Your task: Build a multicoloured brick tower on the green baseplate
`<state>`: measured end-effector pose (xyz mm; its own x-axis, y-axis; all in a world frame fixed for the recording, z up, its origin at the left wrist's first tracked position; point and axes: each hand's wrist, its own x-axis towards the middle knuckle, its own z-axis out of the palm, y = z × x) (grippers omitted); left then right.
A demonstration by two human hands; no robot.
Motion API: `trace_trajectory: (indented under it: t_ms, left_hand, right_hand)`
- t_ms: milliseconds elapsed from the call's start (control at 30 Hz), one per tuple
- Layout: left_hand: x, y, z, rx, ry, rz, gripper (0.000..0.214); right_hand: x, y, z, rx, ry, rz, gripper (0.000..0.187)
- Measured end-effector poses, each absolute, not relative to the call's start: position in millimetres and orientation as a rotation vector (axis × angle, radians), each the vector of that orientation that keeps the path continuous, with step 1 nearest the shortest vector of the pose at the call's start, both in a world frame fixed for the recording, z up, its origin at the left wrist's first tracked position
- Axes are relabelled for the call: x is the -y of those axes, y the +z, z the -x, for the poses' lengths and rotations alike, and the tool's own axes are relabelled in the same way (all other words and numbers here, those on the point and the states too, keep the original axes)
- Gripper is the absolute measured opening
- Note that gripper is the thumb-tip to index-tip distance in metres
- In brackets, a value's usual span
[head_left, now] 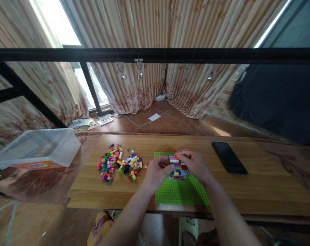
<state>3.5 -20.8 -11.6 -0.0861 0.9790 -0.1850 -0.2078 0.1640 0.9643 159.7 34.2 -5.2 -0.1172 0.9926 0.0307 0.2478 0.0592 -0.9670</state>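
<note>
A green studded baseplate (180, 195) lies on the wooden table, and a block built of many-coloured toy bricks (179, 173) rises from its upper middle. My left hand (158, 171) curls against the block's left side, its thumb on the near left edge and its fingers bent behind. From the right, my right hand (194, 164) reaches over the far top of the block, fingertips pressed together by an orange brick (174, 160). Whether that brick is loose or fixed cannot be made out. The far side of the block is partly hidden by my fingers.
Loose small bricks lie in two heaps, one pink and mixed (109, 163), one nearer the baseplate (134, 165). A black phone (229, 158) rests at the right on the table (268, 181). Left of the table stands a clear plastic bin (54, 147). A dark metal bar (155, 55) crosses beyond.
</note>
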Motion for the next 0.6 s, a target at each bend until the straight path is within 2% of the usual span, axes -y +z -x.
trace_trajectory:
  t_ms: [167,467,600]
  left_hand:
    - [22.9,-13.2,-4.2,-1.285,1.235,-1.146,0.026]
    - [24.3,-12.4,-5.6,-1.290,1.229,-1.175,0.023]
    - [25.5,-13.9,-6.1,-1.307,1.240,-1.169,0.021]
  right_hand:
    - [-35.6,-5.6,-155.1,1.328,1.258,1.347,0.023]
    - [-34.2,-7.6,-151.3,1.188,1.319,1.379,0.021]
    - [-31.2,-11.3,-151.8,1.170,1.324,1.347,0.026]
